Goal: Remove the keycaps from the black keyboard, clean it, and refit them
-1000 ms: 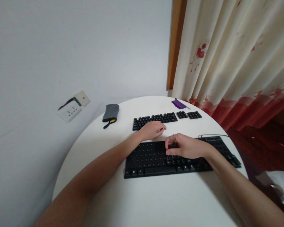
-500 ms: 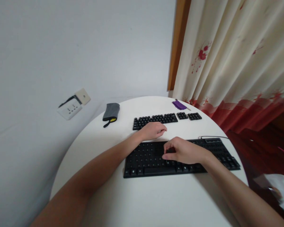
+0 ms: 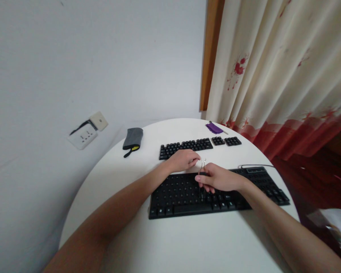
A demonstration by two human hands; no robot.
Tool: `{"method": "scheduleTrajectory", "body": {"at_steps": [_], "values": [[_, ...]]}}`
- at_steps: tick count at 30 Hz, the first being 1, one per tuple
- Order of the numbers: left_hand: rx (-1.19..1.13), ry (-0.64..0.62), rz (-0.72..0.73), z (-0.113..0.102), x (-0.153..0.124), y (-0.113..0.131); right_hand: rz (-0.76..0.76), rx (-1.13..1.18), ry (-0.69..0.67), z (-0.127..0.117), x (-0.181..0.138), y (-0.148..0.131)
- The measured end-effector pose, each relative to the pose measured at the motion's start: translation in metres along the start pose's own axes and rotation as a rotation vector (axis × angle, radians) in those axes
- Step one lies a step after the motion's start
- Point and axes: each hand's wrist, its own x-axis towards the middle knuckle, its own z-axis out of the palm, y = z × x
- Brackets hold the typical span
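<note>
My right hand [image 3: 220,177] is closed around a wire keycap puller [image 3: 203,165], whose wire ends point up and away from me. It is above a black keyboard [image 3: 193,208]; many of the board's key positions show bare stems, while the space bar and the bottom-row keys are in place. My left hand [image 3: 183,160] is just left of the puller's wire ends, palm down, with its fingers curled together. What those fingertips pinch, if anything, is too small to tell. Behind the left hand, loose black keycaps [image 3: 197,144] stand in keyboard-like rows, partly covered by that hand.
Two smaller keycap groups [image 3: 233,141] lie to the right of the rows. A purple-bristled brush [image 3: 214,127] is at the back, and a folded grey cloth [image 3: 133,138] at the left. The round white table [image 3: 170,246] meets the wall; a cable [image 3: 255,165] runs off its right edge.
My right hand has turned so that the keycap puller's wire ends now point up toward the left fingertips. The left hand has stayed nearly in place; the view has shifted slightly.
</note>
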Motion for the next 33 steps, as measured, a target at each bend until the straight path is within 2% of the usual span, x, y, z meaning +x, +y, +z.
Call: {"method": "scheduleTrajectory", "body": {"at_steps": [2,5,8,11,14,22,26,28,33], "values": [[-0.010,0.003,-0.009,0.000,0.001,0.000,-0.062,0.020,0.130,-0.007,0.001,0.001],[-0.028,0.037,-0.032,-0.001,0.001,0.001,-0.121,0.011,0.434,-0.019,0.006,0.007],[-0.072,0.108,-0.024,-0.004,0.001,0.003,-0.115,-0.011,0.719,-0.026,0.012,0.015],[-0.125,0.147,0.003,-0.008,0.001,0.004,-0.111,-0.023,0.863,-0.029,0.017,0.023],[-0.134,0.144,0.028,-0.009,0.002,0.004,-0.125,-0.032,0.876,-0.027,0.019,0.026],[-0.111,0.119,0.094,-0.007,0.002,0.007,-0.153,-0.138,0.808,-0.016,0.018,0.023],[-0.123,0.175,0.077,-0.007,0.000,0.006,-0.152,-0.173,0.841,-0.015,0.020,0.024],[-0.133,0.206,0.089,-0.006,0.000,0.004,-0.133,-0.097,0.841,-0.015,0.023,0.025],[-0.123,0.249,0.191,-0.003,0.002,0.000,-0.074,0.188,0.739,-0.014,0.029,0.030]]}}
